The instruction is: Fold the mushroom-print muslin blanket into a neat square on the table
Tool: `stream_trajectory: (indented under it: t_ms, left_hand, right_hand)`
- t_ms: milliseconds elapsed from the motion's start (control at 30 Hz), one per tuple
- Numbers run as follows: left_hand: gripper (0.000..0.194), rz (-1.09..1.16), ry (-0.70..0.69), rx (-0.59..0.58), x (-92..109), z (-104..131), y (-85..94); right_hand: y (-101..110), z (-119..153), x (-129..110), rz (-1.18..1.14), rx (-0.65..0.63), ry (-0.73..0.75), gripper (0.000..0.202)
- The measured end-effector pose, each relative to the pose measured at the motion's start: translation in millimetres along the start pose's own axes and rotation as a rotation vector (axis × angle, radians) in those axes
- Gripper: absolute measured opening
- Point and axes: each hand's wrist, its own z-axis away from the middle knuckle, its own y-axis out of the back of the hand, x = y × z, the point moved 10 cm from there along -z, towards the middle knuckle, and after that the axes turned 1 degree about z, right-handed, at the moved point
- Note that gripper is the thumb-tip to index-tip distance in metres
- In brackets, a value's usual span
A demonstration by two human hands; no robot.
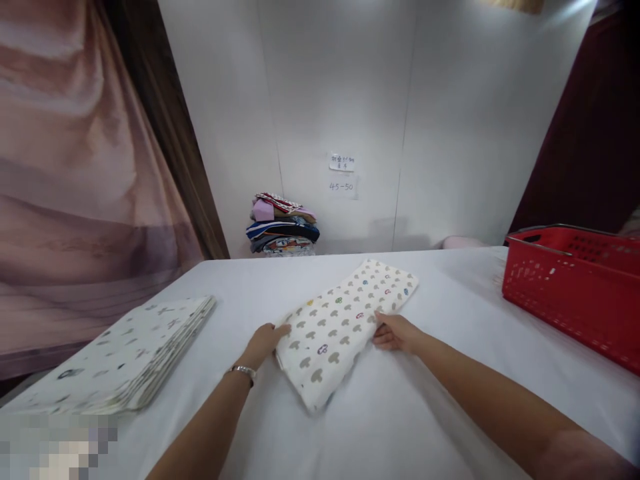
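A folded white cloth (345, 320) with grey mushroom shapes and a few coloured ones lies at an angle on the white-covered table (240, 280). My left hand (265, 341) grips its left edge, thumb on top and fingers mostly hidden. At the right edge, my right hand (394, 332) holds the cloth between the thumb above and the fingers beneath or beside it. A bracelet (243, 373) circles my left wrist.
Stacked, folded patterned cloth (115, 353) sits at the table's left. A red basket (570, 287) stands at the right. Behind the table's far edge rises a pile of folded clothes (283, 227), near a wall with paper signs (343, 187). Pink curtain (75, 187) hangs left.
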Motion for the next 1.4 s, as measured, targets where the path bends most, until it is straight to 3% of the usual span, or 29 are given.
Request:
stream_trajectory:
  t_ms: [100,200,300,400,467,533,667,833,933,1000,1067,1133,1200,1233,1300,1400]
  left_hand:
    - [0.034,0.228,0.047,-0.113,1,21,-8.3]
    - [0.040,0.323,0.059,-0.221,6,56,-22.5]
    - [0.045,0.483,0.088,-0.466,14,108,-70.8]
    - [0.044,0.588,0.120,-0.765,24,168,-134.2]
    - [0.044,0.577,0.148,-0.840,25,193,-160.0]
    - [0.043,0.518,0.119,-0.800,25,198,-165.0]
    - [0.046,0.445,0.060,-0.667,22,181,-146.1]
    - [0.056,0.628,0.110,-0.597,22,165,-141.2]
    - [0.050,0.703,0.096,-0.575,27,166,-146.2]
    - [0.046,0.765,0.103,-0.588,32,171,-148.7]
    - [0.044,0.846,0.117,-0.634,40,178,-150.3]
    - [0.043,0.924,0.117,-0.703,53,186,-151.6]
    - [0.040,0.990,0.108,-0.759,68,193,-152.6]
    - [0.038,1.017,0.108,-0.770,74,196,-153.2]
    - [0.036,1.063,0.116,-0.763,85,199,-154.3]
    - [0.037,1.075,0.123,-0.771,94,205,-158.5]
  right_hand:
    - [-1,-9,-11,-0.009,0.061,0.055,0.023]
    - [27,-7,-28,-0.016,0.136,0.162,0.018]
    - [74,6,-37,0.002,0.236,0.223,0.014]
    - [115,25,-20,0.071,0.304,0.132,0.015]
    - [128,39,-2,0.149,0.304,0.044,0.022]
    - [130,54,12,0.266,0.297,-0.001,0.036]
    - [113,86,25,0.377,0.291,0.056,0.064]
    - [82,112,40,0.292,0.089,0.128,0.073]
    - [95,123,31,0.534,0.226,0.190,0.078]
    - [94,139,11,0.770,0.374,0.343,0.073]
    - [65,159,0,0.898,0.365,0.546,0.065]
    - [16,177,8,0.936,0.182,0.692,0.063]
    - [-32,191,27,1.012,0.017,0.792,0.079]
    - [-47,196,34,1.045,0.016,0.843,0.086]
    - [-59,200,40,1.076,0.115,0.930,0.089]
    - [-44,196,40,1.038,0.259,0.961,0.076]
